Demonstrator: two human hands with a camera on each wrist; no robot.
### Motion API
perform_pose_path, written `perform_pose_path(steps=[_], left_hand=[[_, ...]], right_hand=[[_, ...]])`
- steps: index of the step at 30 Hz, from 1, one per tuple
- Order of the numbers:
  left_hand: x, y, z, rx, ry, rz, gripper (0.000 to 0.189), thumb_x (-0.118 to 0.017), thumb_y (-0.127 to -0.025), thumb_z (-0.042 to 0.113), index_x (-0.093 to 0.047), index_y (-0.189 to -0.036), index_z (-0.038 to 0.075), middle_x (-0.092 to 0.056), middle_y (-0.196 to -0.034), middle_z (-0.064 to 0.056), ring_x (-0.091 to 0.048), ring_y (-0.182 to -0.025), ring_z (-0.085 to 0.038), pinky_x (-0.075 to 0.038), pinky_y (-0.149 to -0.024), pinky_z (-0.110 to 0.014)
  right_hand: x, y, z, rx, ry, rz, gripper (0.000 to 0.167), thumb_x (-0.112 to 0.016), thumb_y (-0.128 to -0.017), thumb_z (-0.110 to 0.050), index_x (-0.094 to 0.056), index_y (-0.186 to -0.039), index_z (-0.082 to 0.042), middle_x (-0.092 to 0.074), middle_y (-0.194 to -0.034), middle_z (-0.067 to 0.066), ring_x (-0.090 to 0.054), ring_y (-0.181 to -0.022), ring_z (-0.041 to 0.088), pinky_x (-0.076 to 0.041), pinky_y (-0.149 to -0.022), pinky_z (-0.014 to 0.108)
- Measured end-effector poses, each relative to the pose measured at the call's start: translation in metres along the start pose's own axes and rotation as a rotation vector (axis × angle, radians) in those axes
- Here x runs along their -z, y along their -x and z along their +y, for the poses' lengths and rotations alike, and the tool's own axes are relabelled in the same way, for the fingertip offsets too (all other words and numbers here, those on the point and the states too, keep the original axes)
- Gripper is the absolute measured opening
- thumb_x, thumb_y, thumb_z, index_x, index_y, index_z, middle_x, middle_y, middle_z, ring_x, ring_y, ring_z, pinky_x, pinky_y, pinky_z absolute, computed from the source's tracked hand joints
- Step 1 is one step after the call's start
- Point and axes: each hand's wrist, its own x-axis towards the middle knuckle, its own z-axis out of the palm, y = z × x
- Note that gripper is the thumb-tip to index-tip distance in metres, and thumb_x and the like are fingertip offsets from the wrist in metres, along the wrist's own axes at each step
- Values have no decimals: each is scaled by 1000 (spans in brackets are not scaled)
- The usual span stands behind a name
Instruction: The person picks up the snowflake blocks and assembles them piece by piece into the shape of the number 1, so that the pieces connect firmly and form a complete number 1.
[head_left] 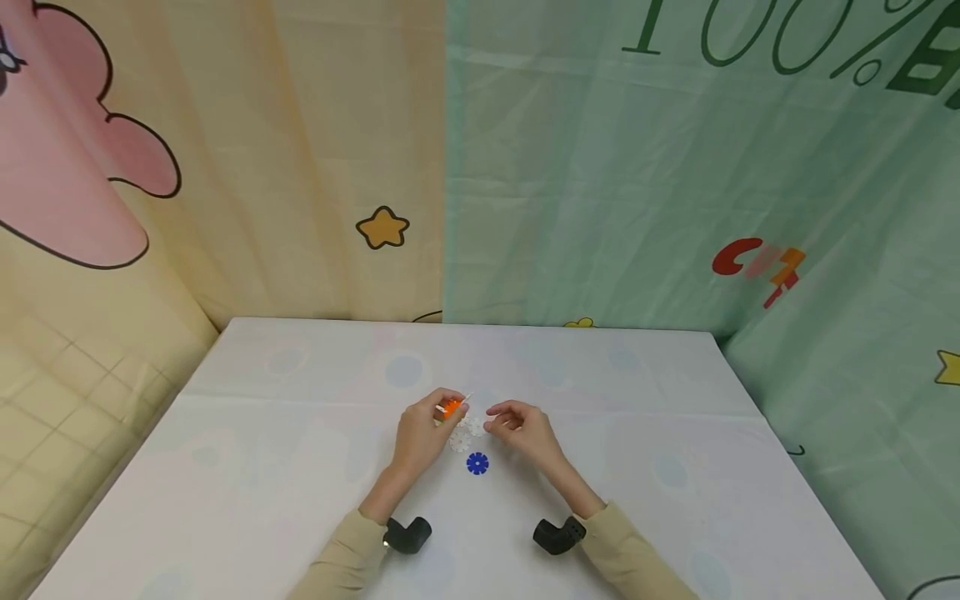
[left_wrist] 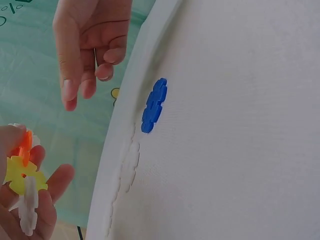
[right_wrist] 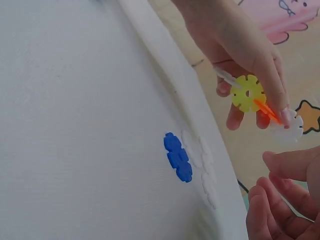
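My left hand (head_left: 423, 432) pinches a small joined chain of notched plastic discs above the table. In the right wrist view the chain has a yellow disc (right_wrist: 241, 100), an orange disc (right_wrist: 268, 111) seen edge-on, a white disc (right_wrist: 290, 129) by the thumb and another white disc (right_wrist: 227, 76) at the far end. To its right hovers my right hand (head_left: 527, 432), fingers loosely bent and holding nothing. A blue notched disc (head_left: 477, 463) lies flat on the table between the hands. Several white discs (head_left: 461, 439) lie just beyond it, partly hidden by the left hand.
The white-covered table (head_left: 637, 500) spreads out around both hands. Behind it hang a yellow curtain (head_left: 315, 150) and a green curtain (head_left: 570, 183). Each wrist carries a black camera mount, the left one (head_left: 408, 536) and the right one (head_left: 558, 536), low over the tabletop.
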Motion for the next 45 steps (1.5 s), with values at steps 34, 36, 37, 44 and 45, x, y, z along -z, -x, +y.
perform_pose_path(steps=[34, 36, 37, 44, 45], left_hand=[[1, 0, 9, 143, 187, -53, 22, -61, -94, 28, -67, -103, 8, -75, -85, -7, -69, -74, -16, -50, -67, -25], [0, 0, 7, 137, 190, -50, 22, -61, -94, 28, -68, -101, 8, -75, -86, -7, -70, -76, -17, -51, -68, -26], [0, 1, 7, 135, 193, -49, 22, -61, -95, 28, -68, -99, 8, -75, -86, -7, -70, -76, -17, -51, -68, -25], [-3, 3, 5, 156, 298, -79, 22, -58, -97, 25, -64, -94, 4, -73, -87, -12, -69, -65, -21, -47, -57, -19], [-4, 4, 5, 158, 311, -85, 23, -58, -97, 25, -64, -94, 3, -73, -87, -13, -69, -64, -21, -48, -57, -19]], right_hand=[[-12, 16, 5, 63, 221, -219, 18, -79, -78, -14, -65, -87, -8, -61, -73, -1, -49, -58, 4, -41, -52, 18], [-11, 16, 6, 60, 178, -217, 12, -74, -83, -11, -66, -90, -5, -62, -72, 1, -51, -57, 4, -44, -51, 19], [-10, 15, 6, 53, 157, -214, 11, -72, -85, -10, -66, -91, -4, -63, -71, 2, -53, -56, 4, -45, -50, 19], [0, 8, 4, 12, 121, -155, 15, -64, -91, -10, -69, -102, 0, -63, -66, 6, -54, -55, 8, -45, -50, 21], [1, 7, 2, 1, 121, -143, 16, -63, -92, -11, -69, -102, 0, -63, -66, 6, -54, -55, 9, -45, -51, 21]])
